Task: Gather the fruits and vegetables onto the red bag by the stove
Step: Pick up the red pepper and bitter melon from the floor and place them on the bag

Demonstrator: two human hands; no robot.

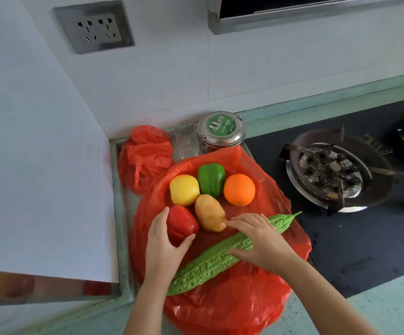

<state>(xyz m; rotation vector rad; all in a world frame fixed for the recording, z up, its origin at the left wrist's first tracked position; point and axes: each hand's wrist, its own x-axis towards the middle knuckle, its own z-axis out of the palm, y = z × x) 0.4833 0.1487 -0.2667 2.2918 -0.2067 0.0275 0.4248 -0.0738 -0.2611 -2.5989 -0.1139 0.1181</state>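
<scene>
The left hand [163, 240] cups the red pepper [181, 224], thumb on its near side and fingers along its far-left side, holding it on the red bag [244, 305]. The right hand [260, 239] lies palm down over the middle of the bitter gourd [210, 264], fingers spread and curled loosely over it, with the fingertips [231, 223] close to the potato [210, 216]; whether it truly grips the gourd cannot be told. The gourd lies slantwise on the bag, its blunt end below the left wrist and its pointed tip beyond the right hand, toward the stove [329, 175]. The potato sits between the two hands, just beside the red pepper and seemingly touching it. Beyond the hands stand the yellow pepper [184, 189], the green pepper [211, 180] and the orange [239, 189], close together in a row on the bag, the yellow pepper just past the left hand's fingers. Farther off, past the bag's far edge, are a metal tin [221, 131], a glass [186, 141] and a second, crumpled bag [145, 153]. The bag is spread on the table [377, 310], with the stove well to the right of the right hand.
</scene>
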